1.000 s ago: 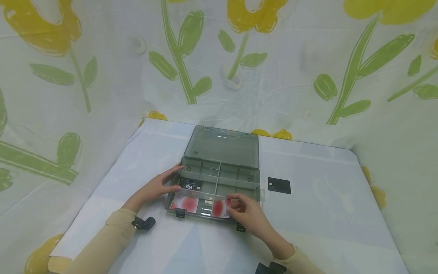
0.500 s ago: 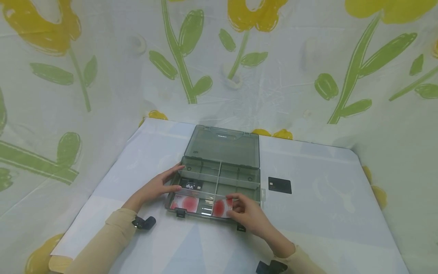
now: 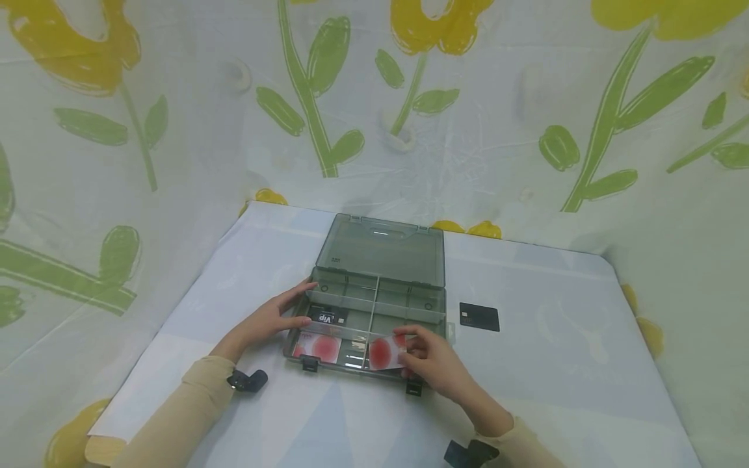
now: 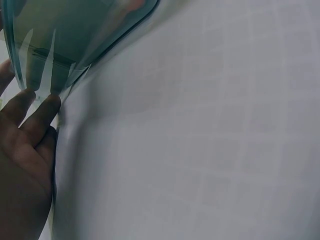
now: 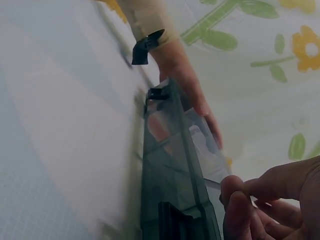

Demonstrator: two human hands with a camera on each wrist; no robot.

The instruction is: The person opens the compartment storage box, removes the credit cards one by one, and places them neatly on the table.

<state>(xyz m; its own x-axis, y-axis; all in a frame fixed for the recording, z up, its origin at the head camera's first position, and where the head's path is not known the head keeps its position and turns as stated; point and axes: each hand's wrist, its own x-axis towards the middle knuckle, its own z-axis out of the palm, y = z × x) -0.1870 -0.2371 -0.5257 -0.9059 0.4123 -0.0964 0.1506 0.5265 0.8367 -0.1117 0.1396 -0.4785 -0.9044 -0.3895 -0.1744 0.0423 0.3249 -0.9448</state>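
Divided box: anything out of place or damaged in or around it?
Only mildly: the black card lies loose on the table, right of the divided box, while the VIP card sits in a compartment. No spill or damage shows.

A white sheet point(image 3: 480, 162) hangs behind the table point(image 3: 562, 364) and down both its sides, printed with big yellow flowers point(image 3: 67, 62) on green stems point(image 3: 608, 117) with fat leaves point(image 3: 328, 57). More yellow petals point(image 3: 483, 229) peek out along the table's far edge. The tabletop is whitish, with pale blue triangles point(image 3: 328, 422) toward the near side — and a faint grid point(image 4: 250, 135) shows in the left wrist view. A tan block-like piece point(image 3: 105, 450) sits at the near left corner — cut off by the sleeve.
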